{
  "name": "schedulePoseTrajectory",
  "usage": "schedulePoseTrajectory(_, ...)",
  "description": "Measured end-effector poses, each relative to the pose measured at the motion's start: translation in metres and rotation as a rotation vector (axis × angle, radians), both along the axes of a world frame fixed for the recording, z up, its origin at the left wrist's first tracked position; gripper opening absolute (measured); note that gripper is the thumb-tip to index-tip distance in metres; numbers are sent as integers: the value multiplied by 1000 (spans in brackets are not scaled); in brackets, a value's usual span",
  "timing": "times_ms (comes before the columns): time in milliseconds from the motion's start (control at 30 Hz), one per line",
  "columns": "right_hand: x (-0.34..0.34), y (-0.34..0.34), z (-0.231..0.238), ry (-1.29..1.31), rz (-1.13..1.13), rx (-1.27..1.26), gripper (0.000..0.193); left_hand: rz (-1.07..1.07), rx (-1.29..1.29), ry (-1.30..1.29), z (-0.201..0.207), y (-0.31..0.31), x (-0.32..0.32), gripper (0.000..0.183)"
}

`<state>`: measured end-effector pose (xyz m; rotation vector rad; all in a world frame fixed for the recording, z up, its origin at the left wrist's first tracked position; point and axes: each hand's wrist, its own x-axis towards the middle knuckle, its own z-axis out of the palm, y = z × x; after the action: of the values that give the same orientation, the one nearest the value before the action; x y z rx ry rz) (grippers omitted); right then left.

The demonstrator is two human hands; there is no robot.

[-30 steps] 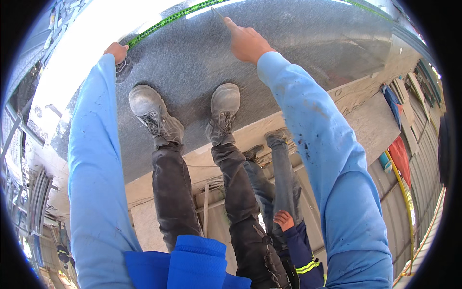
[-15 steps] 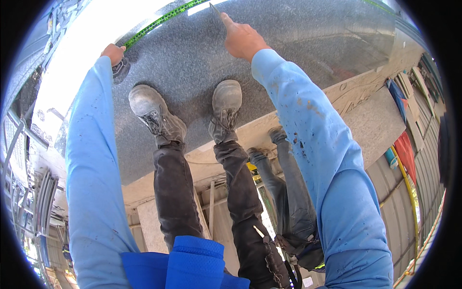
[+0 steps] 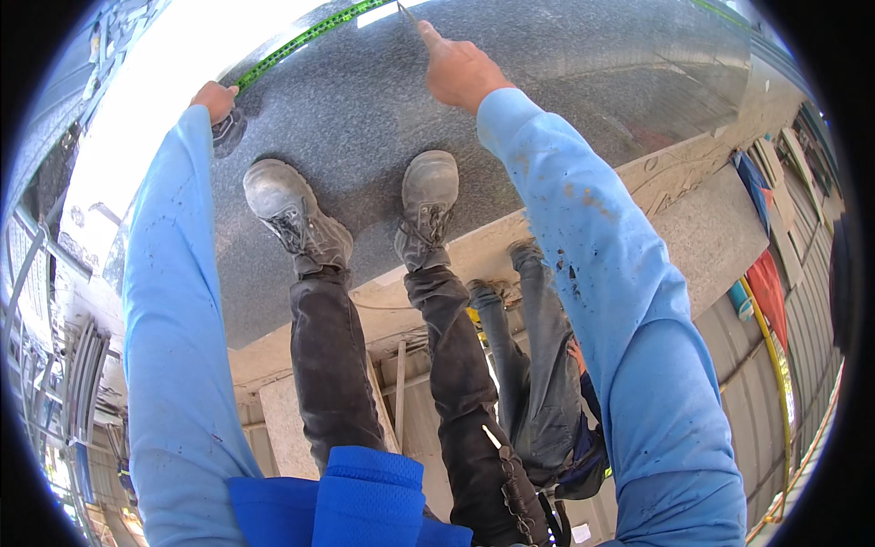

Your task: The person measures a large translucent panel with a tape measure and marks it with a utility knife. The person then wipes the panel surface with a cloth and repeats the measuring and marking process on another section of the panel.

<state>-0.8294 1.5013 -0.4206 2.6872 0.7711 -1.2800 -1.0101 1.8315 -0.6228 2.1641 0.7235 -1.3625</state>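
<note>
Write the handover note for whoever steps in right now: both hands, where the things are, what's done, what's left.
Left hand: pressing down one end of the long green straightedge ruler on the grey speckled stone slab.
Right hand: holds a thin pointed marking tool, tip at the ruler's edge.
Both grey work boots stand on the slab.
Done: ruler laid along the far edge.
Left: any drawn line is not visible.

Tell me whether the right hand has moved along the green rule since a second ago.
No. The right hand sits at the same spot on the grey slab, beside the green rule and ahead of the right boot.
</note>
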Motion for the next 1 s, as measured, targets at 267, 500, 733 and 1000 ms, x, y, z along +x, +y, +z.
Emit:
schedulePoseTrajectory(267, 50, 16, -2, 686, 583, -474, 67, -107, 30, -5, 8, -3, -6, 48)
schedulePoseTrajectory(500, -2, -130, 126, 516, -316, -340, 57, -154, 67, -89, 76, -46, -13, 42)
schedulePoseTrajectory(733, -183, -364, 153, 356, -385, -234, 58, 85, -75, -358, 158, -91, -91, 30)
schedulePoseTrajectory(1000, -260, -355, 257, 561, -947, -274, 58, 7, -306, -545, 301, -200, -168, 31)
